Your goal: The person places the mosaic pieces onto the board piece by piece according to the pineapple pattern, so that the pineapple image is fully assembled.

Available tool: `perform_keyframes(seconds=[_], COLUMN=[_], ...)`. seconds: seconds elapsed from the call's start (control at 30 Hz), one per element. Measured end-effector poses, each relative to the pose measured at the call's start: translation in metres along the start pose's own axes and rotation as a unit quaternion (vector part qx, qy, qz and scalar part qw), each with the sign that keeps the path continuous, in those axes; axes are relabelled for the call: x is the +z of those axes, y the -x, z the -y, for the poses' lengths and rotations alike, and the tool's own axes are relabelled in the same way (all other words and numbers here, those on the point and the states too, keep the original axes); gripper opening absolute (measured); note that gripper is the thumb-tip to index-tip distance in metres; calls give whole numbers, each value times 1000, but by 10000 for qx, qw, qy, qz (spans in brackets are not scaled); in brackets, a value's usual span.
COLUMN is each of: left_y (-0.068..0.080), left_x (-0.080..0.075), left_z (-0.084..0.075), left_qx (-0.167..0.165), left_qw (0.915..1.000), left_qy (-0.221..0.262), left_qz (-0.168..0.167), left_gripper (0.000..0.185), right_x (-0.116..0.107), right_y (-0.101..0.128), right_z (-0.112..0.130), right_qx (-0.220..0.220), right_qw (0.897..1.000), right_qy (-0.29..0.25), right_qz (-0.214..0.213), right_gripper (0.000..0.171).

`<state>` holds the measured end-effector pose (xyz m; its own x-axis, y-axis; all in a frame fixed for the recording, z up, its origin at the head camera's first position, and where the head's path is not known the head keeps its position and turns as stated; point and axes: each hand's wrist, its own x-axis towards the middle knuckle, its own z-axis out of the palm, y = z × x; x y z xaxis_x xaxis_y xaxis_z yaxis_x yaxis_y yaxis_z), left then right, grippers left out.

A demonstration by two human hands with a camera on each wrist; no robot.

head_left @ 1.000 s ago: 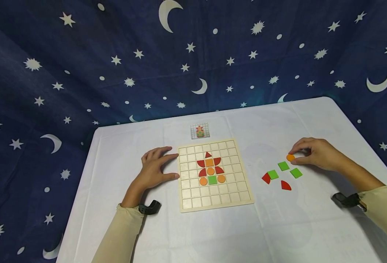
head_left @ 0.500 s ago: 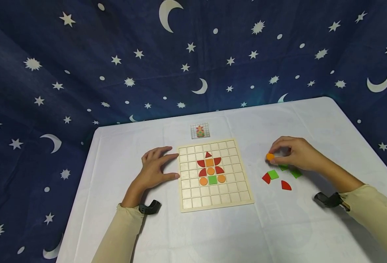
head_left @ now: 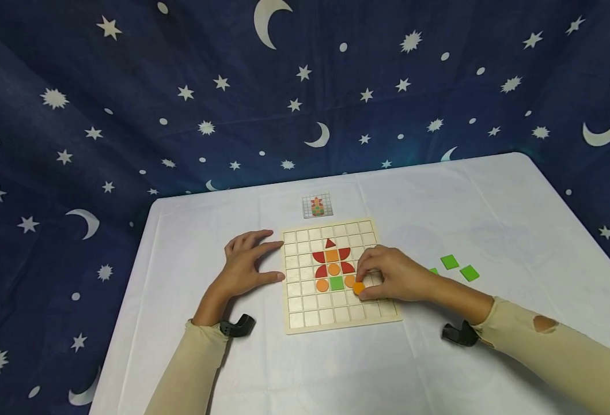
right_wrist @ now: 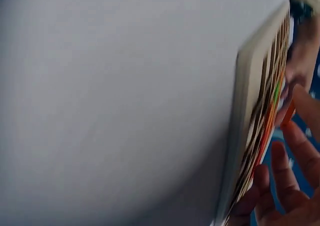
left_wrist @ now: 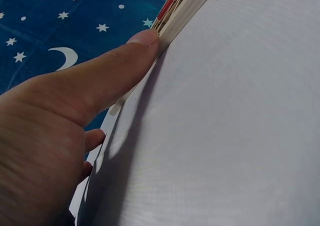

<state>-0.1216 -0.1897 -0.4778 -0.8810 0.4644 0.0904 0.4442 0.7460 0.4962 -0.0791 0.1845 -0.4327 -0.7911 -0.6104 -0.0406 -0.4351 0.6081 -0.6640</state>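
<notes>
My right hand [head_left: 395,274] pinches an orange round tile [head_left: 359,288] between thumb and fingers, over the right half of a wooden grid board [head_left: 299,320]. The right wrist view also shows the orange tile [right_wrist: 289,113] at the fingertips. On the board lies a figure of a red triangle [head_left: 330,244], an orange square [head_left: 332,255], red quarter-circle tiles [head_left: 321,271], orange discs [head_left: 322,285] and a green square [head_left: 337,283]. My left hand [head_left: 245,262] rests at the board's left edge, fingers spread; its thumb [left_wrist: 142,41] touches the rim in the left wrist view.
A small pattern card [head_left: 317,206] lies behind the board. Green square tiles [head_left: 469,272] lie on the white-covered table [head_left: 222,374] at the right, one partly hidden behind the right forearm. A dark star-and-moon cloth [head_left: 232,104] hangs behind the table.
My right hand has carried the orange round tile left from the loose tiles to over the board. The forearm now hides the loose red tiles. The left hand stays put.
</notes>
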Motion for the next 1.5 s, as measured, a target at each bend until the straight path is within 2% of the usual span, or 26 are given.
perform_keyframes(seconds=[0.17, 0.37, 0.6, 0.8, 1.0, 1.2, 1.4, 1.5], left_y=[0, -1, 0, 0, -1, -2, -1, 0], left_x=[0, -1, -1, 0, 0, 0, 0, 0], left_z=[0, 0, 0, 0, 1, 0, -1, 0], left_qx=[-29, -44, -57, -83, -68, -44, -48, -39], left_qw=[10000, 10000, 10000, 10000, 10000, 10000, 10000, 10000], left_qy=[45, 48, 48, 16, -13, 5, 31, 22], left_qz=[29, 30, 24, 40, 43, 41, 0, -6], left_gripper=[75, 75, 75, 75, 75, 76, 75, 75], right_x=[20, 31, 32, 32, 30, 14, -19, -37], right_y=[-8, -14, -15, -16, -14, -5, 10, 21], right_z=[16, 25, 26, 25, 23, 17, -1, -16], right_qx=[-331, -254, -260, -318, -277, -232, -24, 52], right_qw=[9994, 9989, 9987, 9988, 9989, 9992, 9977, 9971], right_qy=[106, 380, 437, 373, 378, 274, 428, 600], right_qz=[14, 59, 15, 70, 63, -151, -534, -457], right_gripper=[20, 19, 20, 12, 11, 13, 15, 16])
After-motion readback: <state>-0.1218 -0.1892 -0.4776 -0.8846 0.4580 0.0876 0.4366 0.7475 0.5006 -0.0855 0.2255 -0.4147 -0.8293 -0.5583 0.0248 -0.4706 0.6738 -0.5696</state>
